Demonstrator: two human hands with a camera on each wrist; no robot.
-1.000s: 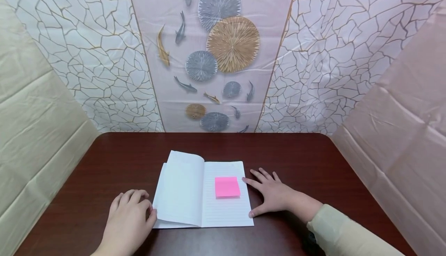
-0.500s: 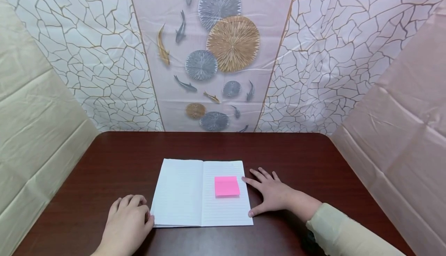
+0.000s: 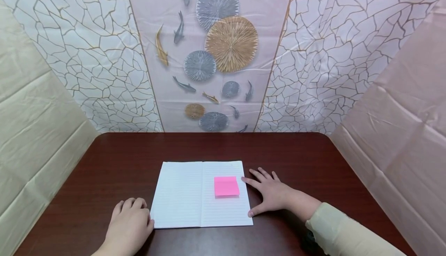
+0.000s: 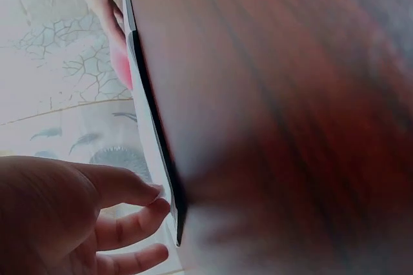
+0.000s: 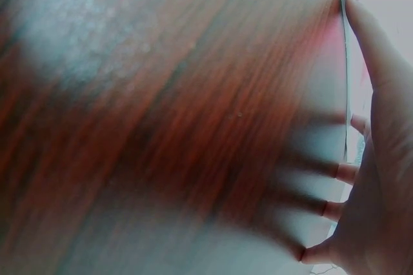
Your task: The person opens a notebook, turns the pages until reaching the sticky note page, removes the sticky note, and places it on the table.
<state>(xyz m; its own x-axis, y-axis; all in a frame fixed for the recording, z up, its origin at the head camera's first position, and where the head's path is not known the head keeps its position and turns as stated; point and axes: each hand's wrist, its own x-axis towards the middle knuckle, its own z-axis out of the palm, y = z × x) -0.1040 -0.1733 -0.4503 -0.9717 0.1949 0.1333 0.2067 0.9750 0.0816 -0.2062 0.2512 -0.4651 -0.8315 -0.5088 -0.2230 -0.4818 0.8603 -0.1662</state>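
Note:
An open notebook (image 3: pixel 177 194) with lined white pages lies flat on the dark wooden table. On its right page sits a pink sticky note (image 3: pixel 226 186). My left hand (image 3: pixel 127 223) is at the lower left corner, fingers bent. In the left wrist view, the thumb and index fingertips (image 4: pixel 160 201) come together at the page edge, pinching it. My right hand (image 3: pixel 271 194) lies spread along the notebook's right edge, with the thumb at the lower right corner and the index fingertip beside the note. Its fingers look straight in the right wrist view.
The brown table (image 3: pixel 296 151) reaches back to a patterned curtain (image 3: pixel 212 74) with fish and round designs. Pale cloth walls (image 3: pixel 397 105) stand on both sides. A beige sleeve (image 3: pixel 345 229) covers the right forearm.
The raised left page has come down flat onto the left side of the notebook. The left hand has shifted slightly at the corner, its fingers less visible. My right hand has stayed in place.

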